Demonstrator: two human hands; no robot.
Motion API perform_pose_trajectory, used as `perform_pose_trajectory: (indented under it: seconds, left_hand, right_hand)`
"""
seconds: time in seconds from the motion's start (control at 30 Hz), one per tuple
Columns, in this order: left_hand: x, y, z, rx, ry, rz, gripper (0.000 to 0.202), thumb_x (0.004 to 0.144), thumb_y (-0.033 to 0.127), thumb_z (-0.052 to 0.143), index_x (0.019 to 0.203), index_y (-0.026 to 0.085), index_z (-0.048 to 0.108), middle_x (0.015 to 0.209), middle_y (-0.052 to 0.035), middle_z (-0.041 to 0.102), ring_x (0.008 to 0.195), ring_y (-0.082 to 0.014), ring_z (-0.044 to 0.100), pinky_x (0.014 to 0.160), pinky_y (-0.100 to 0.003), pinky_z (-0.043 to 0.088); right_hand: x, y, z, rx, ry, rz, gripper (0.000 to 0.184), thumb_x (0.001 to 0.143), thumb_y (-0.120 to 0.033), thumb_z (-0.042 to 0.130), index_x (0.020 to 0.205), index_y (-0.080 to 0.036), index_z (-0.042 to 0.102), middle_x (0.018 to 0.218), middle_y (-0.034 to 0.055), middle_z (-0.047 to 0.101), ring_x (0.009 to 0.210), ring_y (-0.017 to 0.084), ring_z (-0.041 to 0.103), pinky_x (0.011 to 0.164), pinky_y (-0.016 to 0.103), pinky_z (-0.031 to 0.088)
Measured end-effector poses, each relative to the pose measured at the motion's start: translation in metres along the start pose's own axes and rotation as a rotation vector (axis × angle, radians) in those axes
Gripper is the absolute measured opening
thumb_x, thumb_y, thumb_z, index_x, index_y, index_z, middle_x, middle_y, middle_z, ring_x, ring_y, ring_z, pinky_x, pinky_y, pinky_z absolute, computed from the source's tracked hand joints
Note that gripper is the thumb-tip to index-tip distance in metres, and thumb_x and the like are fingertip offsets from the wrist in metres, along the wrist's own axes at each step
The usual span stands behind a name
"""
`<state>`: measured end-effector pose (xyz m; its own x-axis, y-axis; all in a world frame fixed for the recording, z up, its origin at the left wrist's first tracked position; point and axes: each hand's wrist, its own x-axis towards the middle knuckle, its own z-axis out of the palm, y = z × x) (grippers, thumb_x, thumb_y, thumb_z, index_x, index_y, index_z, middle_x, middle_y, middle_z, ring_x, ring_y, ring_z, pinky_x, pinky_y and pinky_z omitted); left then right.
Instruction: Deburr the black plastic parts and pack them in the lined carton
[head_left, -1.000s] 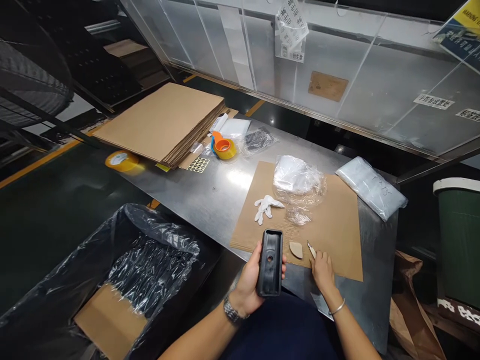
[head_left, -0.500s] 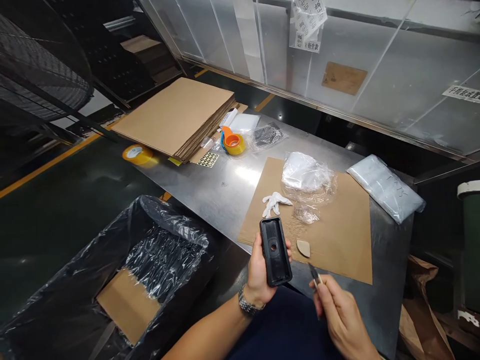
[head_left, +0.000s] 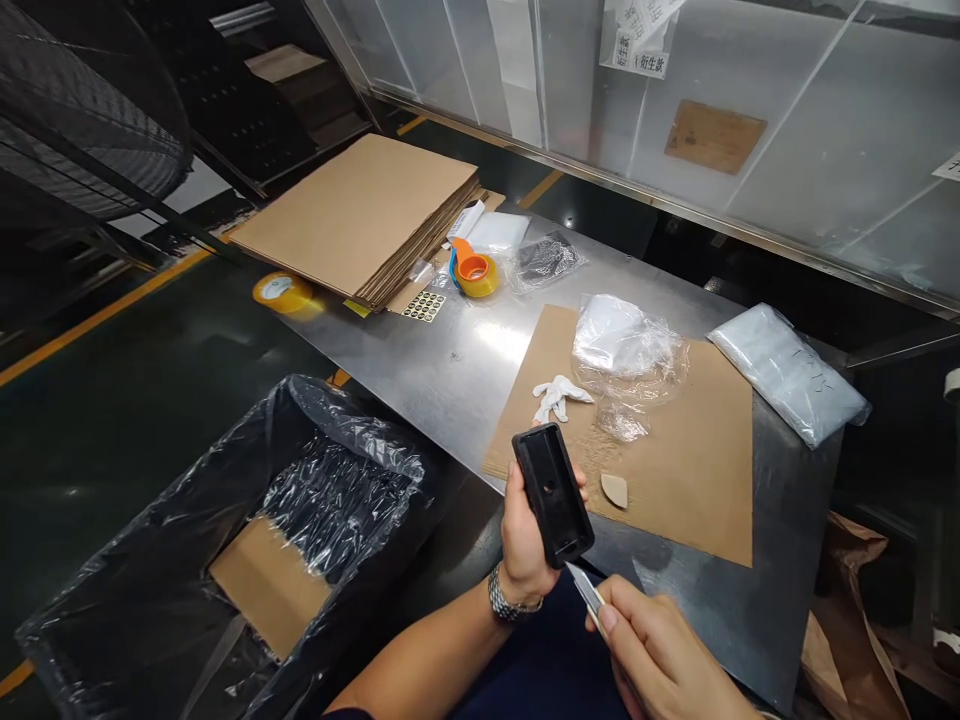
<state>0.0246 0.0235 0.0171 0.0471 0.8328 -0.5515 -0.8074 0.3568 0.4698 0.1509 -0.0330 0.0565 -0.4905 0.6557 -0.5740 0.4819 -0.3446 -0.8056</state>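
A black rectangular tray-like part [head_left: 551, 490] with a small hole in its floor lies in my left hand [head_left: 523, 530], whose fingers wrap round its sides. My right hand [head_left: 652, 640] grips a utility knife [head_left: 587, 590]; the pale blade points up and left, its tip close to the part's lower end. Whether the blade touches the part I cannot tell. Beyond my hands, a white glove [head_left: 559, 398] and a small rounded piece of tan material [head_left: 614, 491] rest on a flat cardboard sheet [head_left: 697, 460].
Clear plastic bags [head_left: 626, 345] lie on the cardboard, and a wrapped packet [head_left: 791, 375] is at right. On the metal table [head_left: 427, 400] stand stacked cardboard sheets [head_left: 360, 210] and a tape dispenser [head_left: 476, 273]. A bin with a black liner [head_left: 352, 450] stands at lower left.
My right hand has moved left and down, bringing the knife to the part's lower end. The black part has tilted slightly in my left hand. The whole view has shifted a little.
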Motion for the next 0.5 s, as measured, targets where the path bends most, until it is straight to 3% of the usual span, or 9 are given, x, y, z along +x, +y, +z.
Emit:
perform_pose_trajectory:
  seconds: [0.5]
  left_hand:
    - [0.002,-0.0002,-0.0014,0.001,-0.028,0.022,0.047,0.085,0.051,0.027,0.085,0.016,0.059,0.07,-0.0052,0.06,0.058,-0.0129,0.053,0.056,-0.024,0.044]
  right_hand:
    - [0.003,0.0046,0.0043,-0.044,0.01,0.051,0.033,0.094,-0.04,0.022,0.073,-0.021,0.04,0.041,-0.0086,0.034,0.038,0.007,0.036,0.044,0.02,0.024]
